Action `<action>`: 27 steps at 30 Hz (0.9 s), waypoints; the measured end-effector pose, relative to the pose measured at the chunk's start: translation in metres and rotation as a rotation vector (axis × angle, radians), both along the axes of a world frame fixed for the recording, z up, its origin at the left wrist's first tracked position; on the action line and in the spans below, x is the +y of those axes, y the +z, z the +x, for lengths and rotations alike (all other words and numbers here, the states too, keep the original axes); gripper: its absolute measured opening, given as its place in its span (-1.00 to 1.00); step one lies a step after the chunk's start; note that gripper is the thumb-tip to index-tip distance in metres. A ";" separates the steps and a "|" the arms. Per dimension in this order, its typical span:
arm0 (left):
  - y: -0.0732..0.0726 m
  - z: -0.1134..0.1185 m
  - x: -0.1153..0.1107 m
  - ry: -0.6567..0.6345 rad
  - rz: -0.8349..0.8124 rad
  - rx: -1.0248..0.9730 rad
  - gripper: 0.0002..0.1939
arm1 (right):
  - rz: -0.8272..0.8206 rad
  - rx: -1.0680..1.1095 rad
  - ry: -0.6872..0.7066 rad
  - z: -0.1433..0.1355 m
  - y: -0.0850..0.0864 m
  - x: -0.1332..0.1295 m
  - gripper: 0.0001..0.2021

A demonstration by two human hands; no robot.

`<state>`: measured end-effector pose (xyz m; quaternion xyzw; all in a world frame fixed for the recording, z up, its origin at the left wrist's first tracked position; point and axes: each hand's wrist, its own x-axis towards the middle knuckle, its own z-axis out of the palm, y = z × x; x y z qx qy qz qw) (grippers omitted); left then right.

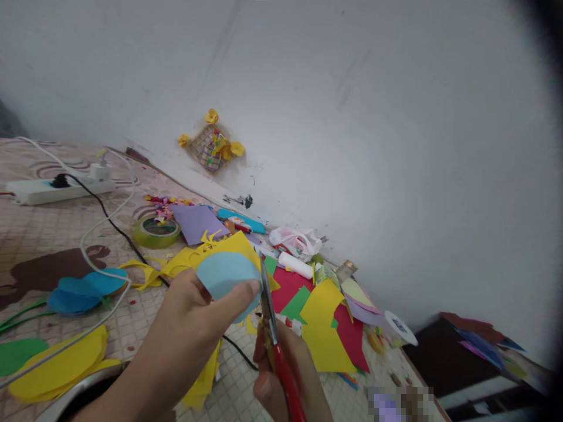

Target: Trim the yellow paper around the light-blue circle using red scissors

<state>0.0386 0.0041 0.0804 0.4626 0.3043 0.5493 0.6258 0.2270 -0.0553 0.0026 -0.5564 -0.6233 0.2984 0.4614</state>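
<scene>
A rounded piece of light blue paper (229, 274) is pinched in my left hand (193, 316), thumb on top. My right hand (290, 369) grips scissors (285, 381) with red handles. Their blades point up and away from me, beside the right edge of the blue paper. Whether the blades touch the paper I cannot tell. Behind the paper lie yellow paper scraps (185, 261). To the right are cut yellow sheets (323, 328) on red paper (285, 287), with green pieces among them.
On the left are a white power strip (65, 190) with cables, blue paper petals (83, 293) and yellow petal shapes (65, 363). A roll of tape (156, 232) and purple paper (200, 224) lie farther back. The wall (352, 146) bears a woven ornament (213, 146).
</scene>
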 end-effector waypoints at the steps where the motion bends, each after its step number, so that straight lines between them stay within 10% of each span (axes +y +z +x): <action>1: 0.000 0.000 0.000 -0.006 -0.007 -0.008 -0.80 | -0.008 0.009 0.002 -0.001 0.001 -0.001 -0.26; 15: 0.006 0.000 0.003 -0.335 0.024 -0.134 -0.76 | -0.018 0.023 -0.011 -0.012 0.015 -0.010 -0.34; 27: 0.005 0.001 -0.003 -0.240 0.033 -0.042 -0.79 | 0.024 -0.035 -0.038 -0.017 0.023 -0.010 -0.48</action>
